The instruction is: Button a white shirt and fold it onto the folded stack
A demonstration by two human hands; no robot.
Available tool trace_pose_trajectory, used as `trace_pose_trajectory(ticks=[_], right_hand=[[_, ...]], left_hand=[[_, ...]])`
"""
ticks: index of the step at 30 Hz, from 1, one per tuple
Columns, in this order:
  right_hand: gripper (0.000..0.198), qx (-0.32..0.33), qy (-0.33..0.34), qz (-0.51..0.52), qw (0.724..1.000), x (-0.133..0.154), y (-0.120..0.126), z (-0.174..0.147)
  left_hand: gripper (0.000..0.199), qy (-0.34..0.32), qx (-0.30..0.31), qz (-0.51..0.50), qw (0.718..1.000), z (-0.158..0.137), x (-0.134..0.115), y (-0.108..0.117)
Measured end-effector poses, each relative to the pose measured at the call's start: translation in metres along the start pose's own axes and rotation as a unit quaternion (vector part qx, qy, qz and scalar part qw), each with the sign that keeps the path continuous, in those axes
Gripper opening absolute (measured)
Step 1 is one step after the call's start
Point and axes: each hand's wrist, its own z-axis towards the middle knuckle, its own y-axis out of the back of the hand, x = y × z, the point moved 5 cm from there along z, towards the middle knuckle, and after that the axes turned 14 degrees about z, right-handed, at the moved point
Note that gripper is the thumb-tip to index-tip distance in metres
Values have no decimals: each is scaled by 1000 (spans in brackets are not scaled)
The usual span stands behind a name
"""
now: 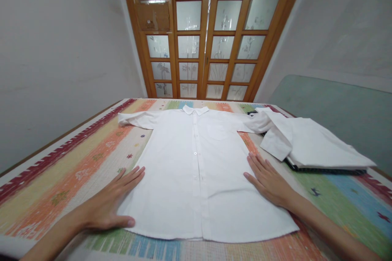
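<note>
A white button-up shirt point(174, 171) lies spread out face up, its collar at the far end and its hem toward me. Both sleeves stretch out to the sides. My left hand point(113, 200) rests at the shirt's left edge near the hem, fingers apart and thumb on the cloth. On the opposite edge, my right hand point(266, 179) lies flat with its fingers extended over the fabric. A few creases run across the lower right front panel. Neither hand grips the cloth.
A colourful striped cloth point(101, 151) covers the surface beneath the shirt. At the right sits a stack of folded white and dark garments point(321, 142), touching the right sleeve. Behind it leans a pale green board point(330, 98). Wooden glass-paned doors point(205, 45) stand at the far end.
</note>
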Motion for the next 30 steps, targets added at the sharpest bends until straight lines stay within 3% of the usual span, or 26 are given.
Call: trace_pose_trajectory(ticks=[5,8,10,12,17,19,21,24,27,30], right_hand=[[75,-8,10,-1,1000,13,6,2],[77,-4,16,-11,1000,21,8,1],[76,2,17,-13,1000,23,8,-1],[73,7,14,-8,1000,22,7,-3],[68,13,9,-8,1000,18,4,-9],[68,10,11,-10,1000,18,3,-11],[67,6,12,-10,1000,18,3,-11],[66,13,6,-7,1000,19,6,-10],[67,29,-2,15,999,20,11,-7],[59,41,-19,72,996,24,21,-2]], left_hand=[[45,101,-58,-128,985,23,-8,23],[38,121,-82,-241,960,52,-28,32],[37,131,-66,-335,931,74,-44,31],[41,123,-38,-461,878,98,-63,26],[54,170,43,-694,698,145,-107,10],[58,186,47,-727,659,157,-120,7],[65,190,55,-729,656,166,-132,4],[83,180,58,-695,693,172,-143,0],[101,175,19,-669,722,174,-146,-4],[96,173,-16,-678,715,173,-147,-6]])
